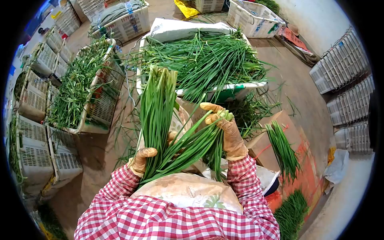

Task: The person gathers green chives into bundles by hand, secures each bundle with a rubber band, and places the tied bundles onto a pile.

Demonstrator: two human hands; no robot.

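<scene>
My left hand (141, 161), in a stained yellowish glove, is closed around the lower part of a thick bunch of garlic chives (157, 110). The bunch stands nearly upright, with its pale cut ends at the top. On the other side my right hand (231, 136), gloved alike, grips a smaller bunch of garlic chives (196, 146) near its pale ends. Its leaves slant down to the left and cross the lower part of the first bunch. A soiled apron (188, 190) covers my lap below both hands.
Ahead stands a white crate (256, 85) heaped with loose chives (216, 56). Another filled crate (105, 98) is at left, near stacked crates (34, 160). At right, a chive bunch (283, 150) rests by a cardboard box (264, 138), with more chives (293, 216) lower down.
</scene>
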